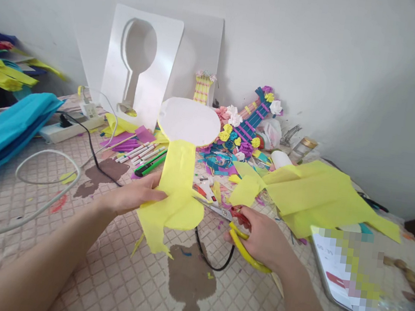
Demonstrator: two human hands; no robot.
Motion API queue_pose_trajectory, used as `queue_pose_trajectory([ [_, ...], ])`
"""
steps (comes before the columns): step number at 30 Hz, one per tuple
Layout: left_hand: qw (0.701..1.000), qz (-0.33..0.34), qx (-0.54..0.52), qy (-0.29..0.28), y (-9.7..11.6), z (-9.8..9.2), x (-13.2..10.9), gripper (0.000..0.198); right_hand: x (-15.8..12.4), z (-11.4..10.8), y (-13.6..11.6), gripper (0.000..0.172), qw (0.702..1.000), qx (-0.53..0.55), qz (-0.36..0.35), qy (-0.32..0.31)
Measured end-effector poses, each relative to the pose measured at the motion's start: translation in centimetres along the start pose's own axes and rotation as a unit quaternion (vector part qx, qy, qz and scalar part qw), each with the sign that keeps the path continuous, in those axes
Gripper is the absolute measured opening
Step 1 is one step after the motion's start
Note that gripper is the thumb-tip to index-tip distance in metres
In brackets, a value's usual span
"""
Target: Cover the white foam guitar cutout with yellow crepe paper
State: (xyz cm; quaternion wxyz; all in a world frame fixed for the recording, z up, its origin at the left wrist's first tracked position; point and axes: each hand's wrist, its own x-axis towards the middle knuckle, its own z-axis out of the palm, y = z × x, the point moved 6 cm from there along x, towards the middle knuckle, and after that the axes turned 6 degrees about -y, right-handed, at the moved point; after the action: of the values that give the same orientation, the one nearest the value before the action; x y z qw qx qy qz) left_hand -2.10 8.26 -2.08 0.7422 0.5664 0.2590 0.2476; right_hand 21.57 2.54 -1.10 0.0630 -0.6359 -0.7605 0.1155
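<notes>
My left hand grips a paddle-shaped foam board cutout by its handle, thumb in front. The round white head points up. Yellow crepe paper covers the handle, and loose yellow paper hangs below my thumb. In my right hand are scissors with red and yellow handles. Their blades point left and reach the edge of the yellow paper near the handle's lower end; the tips are partly hidden. A hot glue gun lies just behind the scissors.
Markers and a green utility knife lie behind my left hand. A white board with a paddle-shaped hole leans on the wall. Yellow crepe paper sheets and a phone lie right; blue paper, a power strip and cables left.
</notes>
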Motion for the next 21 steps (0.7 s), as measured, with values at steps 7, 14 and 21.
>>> queue_pose_trajectory([
  [7,1.0,-0.005,0.014,0.02,0.3,-0.2,0.0,0.059,0.0,-0.4,0.9,0.029,0.997,0.07,0.023,0.007],
  [14,0.969,0.083,0.128,0.195,2.0,-1.9,-0.3,0.046,-0.5,0.0,0.0,0.033,0.999,0.011,0.004,-0.036],
  [21,0.917,0.191,0.104,0.335,3.6,-4.7,-1.6,0.046,-1.0,2.7,-3.6,0.027,0.995,0.046,0.072,-0.059],
])
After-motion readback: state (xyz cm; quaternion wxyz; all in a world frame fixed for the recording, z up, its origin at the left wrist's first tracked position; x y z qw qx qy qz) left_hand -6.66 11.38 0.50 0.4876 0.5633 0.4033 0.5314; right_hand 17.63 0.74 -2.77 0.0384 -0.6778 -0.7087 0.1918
